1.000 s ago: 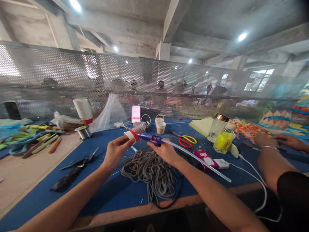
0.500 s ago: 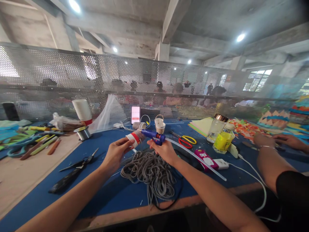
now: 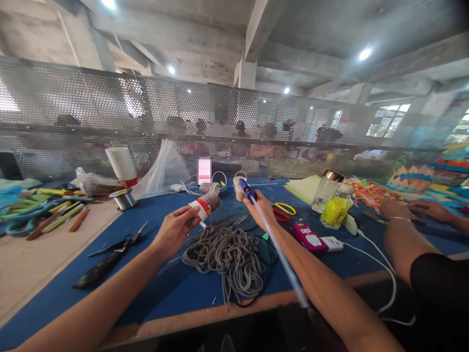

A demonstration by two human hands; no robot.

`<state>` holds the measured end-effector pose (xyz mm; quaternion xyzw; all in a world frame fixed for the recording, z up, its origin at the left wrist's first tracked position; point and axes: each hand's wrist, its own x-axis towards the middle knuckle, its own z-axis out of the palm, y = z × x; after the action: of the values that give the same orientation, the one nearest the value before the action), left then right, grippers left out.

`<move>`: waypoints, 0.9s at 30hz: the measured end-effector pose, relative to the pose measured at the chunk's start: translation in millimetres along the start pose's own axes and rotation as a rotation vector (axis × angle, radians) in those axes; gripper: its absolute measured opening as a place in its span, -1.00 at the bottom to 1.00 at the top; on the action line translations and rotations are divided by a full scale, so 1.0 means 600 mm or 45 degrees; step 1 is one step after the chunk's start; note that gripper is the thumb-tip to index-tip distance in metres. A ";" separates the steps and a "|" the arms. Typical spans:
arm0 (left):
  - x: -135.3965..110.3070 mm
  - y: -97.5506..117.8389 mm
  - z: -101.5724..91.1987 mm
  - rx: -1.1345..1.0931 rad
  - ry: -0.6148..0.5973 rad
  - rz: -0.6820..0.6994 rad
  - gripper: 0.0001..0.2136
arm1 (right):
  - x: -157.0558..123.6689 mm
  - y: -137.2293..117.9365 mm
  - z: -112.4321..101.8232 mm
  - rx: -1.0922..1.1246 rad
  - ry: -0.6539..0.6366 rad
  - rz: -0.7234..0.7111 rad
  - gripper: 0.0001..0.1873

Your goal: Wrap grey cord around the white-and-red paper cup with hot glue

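Note:
My left hand (image 3: 176, 230) is closed around a small paper cup (image 3: 205, 204) with a red band, wrapped partly in grey cord, held on its side above the blue mat. My right hand (image 3: 262, 211) grips a blue glue gun (image 3: 248, 190) whose nozzle points away from me; a long clear glue stick (image 3: 278, 252) trails back from it along my forearm. Between my hands a loose pile of grey cord (image 3: 225, 256) lies on the mat.
Black scissors (image 3: 120, 242) and a dark tool lie at left, yellow-handled scissors (image 3: 282, 210), a pink device (image 3: 309, 237) and a white charger (image 3: 332, 243) at right. A glass jar (image 3: 324, 193), a yellow bottle (image 3: 335, 210), paper cups (image 3: 120, 164); another person's hands (image 3: 421, 210) rest far right. Mesh screen behind.
My right hand has swung the glue gun away from the cup, to the right and forward, so the glue stick now runs along my arm. The cup stays in my left hand.

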<state>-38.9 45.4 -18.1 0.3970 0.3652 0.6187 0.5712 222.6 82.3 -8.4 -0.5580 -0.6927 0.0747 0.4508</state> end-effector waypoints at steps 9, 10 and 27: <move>-0.001 0.002 0.000 -0.011 0.019 0.009 -0.80 | 0.037 0.100 0.003 -0.483 -0.209 0.263 -0.58; -0.002 0.003 0.001 -0.015 0.024 0.008 -0.80 | 0.037 0.107 0.005 -0.499 -0.232 0.283 -0.59; -0.014 0.001 0.011 0.025 -0.064 -0.054 -0.78 | 0.007 0.090 0.036 -0.765 -0.229 0.184 -0.62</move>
<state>-33.1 37.1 -15.4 0.4104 0.3650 0.5927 0.5891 245.8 114.2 -51.3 -0.7051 -0.6793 -0.0524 0.1963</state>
